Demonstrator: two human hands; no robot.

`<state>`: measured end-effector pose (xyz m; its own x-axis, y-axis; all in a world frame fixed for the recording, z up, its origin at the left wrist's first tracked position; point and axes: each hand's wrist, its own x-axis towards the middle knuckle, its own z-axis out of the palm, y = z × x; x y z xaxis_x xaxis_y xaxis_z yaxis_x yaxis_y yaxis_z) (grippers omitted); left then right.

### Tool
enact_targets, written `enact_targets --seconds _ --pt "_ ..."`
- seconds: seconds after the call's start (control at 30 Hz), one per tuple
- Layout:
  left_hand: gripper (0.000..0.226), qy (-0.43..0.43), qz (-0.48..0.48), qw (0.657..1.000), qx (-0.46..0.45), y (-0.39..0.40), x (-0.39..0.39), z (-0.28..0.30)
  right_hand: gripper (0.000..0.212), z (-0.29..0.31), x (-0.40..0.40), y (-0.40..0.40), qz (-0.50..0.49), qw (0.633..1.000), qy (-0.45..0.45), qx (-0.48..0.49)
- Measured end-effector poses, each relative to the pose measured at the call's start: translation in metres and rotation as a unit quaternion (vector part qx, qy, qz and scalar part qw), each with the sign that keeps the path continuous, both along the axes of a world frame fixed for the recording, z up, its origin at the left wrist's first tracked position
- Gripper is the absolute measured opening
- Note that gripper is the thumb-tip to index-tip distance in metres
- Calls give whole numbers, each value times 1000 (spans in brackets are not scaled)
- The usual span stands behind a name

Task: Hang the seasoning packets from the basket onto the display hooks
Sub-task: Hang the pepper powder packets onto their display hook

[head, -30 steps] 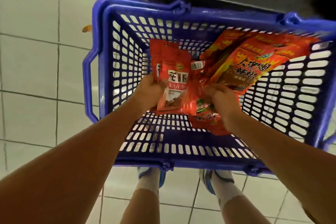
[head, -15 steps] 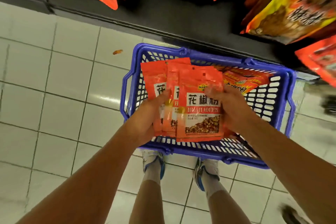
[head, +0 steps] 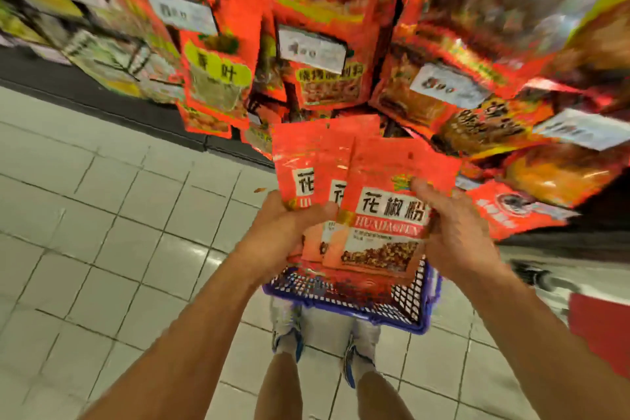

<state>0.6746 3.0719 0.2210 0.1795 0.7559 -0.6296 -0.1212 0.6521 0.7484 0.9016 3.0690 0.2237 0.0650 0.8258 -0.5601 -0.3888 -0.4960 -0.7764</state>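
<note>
while the fanned bunch of red foil seasoning packets [head: 371, 194] was held upright above the blue plastic basket [head: 402, 303], the crowded hanging display [head: 320, 54] lay ahead and above. the packets' lower left was gripped by the left hand [head: 283, 232], the right edge pinched by the right hand [head: 450, 232]; no bare hook could be made out in the blur.

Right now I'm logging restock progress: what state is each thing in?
Seasoning packets: fanned, upright, held above the basket, not yet hung.
Left hand: grips the packets' left side.
Right hand: grips the front packet's right edge.
Basket: on the floor, mostly hidden.
Display packets: hanging, blurred.
</note>
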Motion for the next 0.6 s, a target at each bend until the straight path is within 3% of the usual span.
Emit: enact_targets --seconds 0.2,0.27,0.37,0.47,0.6 --pt "56 -20 25 994 106 3 -5 178 18 171 -2 3 -48 987 -72 136" --pt "52 -19 28 989 145 3 -1 234 11 220 -3 5 -78 979 -88 169" --pt "45 -8 43 976 214 6 5 307 16 289 -3 9 -101 962 -98 234" --pt "24 -7 52 955 293 19 3 370 7 365 -3 20 -104 942 -92 306" --pt "26 -41 54 922 381 39 -2 443 9 459 0 36 -127 912 -113 374"
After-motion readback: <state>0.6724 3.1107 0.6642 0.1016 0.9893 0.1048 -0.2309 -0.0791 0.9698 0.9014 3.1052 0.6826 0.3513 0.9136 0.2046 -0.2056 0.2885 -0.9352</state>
